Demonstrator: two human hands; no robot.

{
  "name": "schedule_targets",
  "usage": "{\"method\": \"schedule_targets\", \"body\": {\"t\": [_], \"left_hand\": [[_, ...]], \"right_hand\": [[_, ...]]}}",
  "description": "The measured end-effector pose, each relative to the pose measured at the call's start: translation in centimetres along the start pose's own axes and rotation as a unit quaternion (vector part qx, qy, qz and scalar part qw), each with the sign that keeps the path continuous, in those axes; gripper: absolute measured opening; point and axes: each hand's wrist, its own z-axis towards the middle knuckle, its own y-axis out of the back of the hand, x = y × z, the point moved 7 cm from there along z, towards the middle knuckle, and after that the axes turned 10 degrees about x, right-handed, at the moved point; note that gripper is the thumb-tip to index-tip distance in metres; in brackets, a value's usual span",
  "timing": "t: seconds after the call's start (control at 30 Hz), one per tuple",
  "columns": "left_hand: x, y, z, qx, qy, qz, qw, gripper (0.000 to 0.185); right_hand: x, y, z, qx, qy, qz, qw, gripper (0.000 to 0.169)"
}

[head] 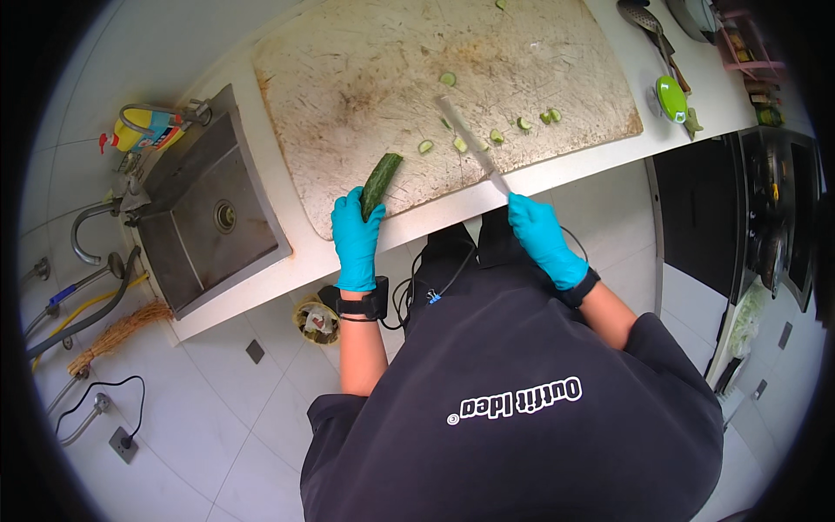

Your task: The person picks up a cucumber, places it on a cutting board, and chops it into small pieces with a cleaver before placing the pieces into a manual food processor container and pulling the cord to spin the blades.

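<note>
My left hand [355, 241], in a turquoise glove, is closed around the near end of a dark green cucumber [382, 177] over the front left part of a worn cutting board [365, 72]. The gloved right hand [538, 228] grips a knife [479, 147] by its handle, which my fingers hide. Its blade slants up and left over the board, slightly blurred. Small cut cucumber pieces [496, 136] lie scattered near the blade, some to its right. One slice [447, 79] rests farther back, and another piece [426, 146] sits between the cucumber and the knife.
Left of the board is a steel sink [215, 215] with a yellow pump bottle [150, 129] behind it. A skimmer [642, 18] and a green-topped item [671, 99] lie at the right. Below the counter stand a waste bin [318, 321] and a straw broom [121, 333].
</note>
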Motion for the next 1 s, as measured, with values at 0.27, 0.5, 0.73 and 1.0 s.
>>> {"method": "schedule_targets", "body": {"t": [0.27,0.5,0.73,1.0], "left_hand": [[0.9,0.1,-0.1,0.004,0.016,-0.010,1.000,0.049],[0.9,-0.4,-0.1,-0.001,0.016,-0.019,1.000,0.049],[1.2,-0.6,0.0,-0.009,0.014,-0.016,1.000,0.051],[1.7,-0.6,0.1,-0.014,0.012,-0.016,1.000,0.051]], "right_hand": [[0.2,1.0,0.3,-0.018,-0.009,0.020,1.000,0.043],[3.9,-2.9,-0.4,0.070,0.059,-0.175,0.980,0.042],[3.1,-4.6,0.2,0.087,0.055,-0.182,0.978,0.042],[4.4,-5.6,1.7,0.140,0.035,-0.184,0.972,0.047]]}}
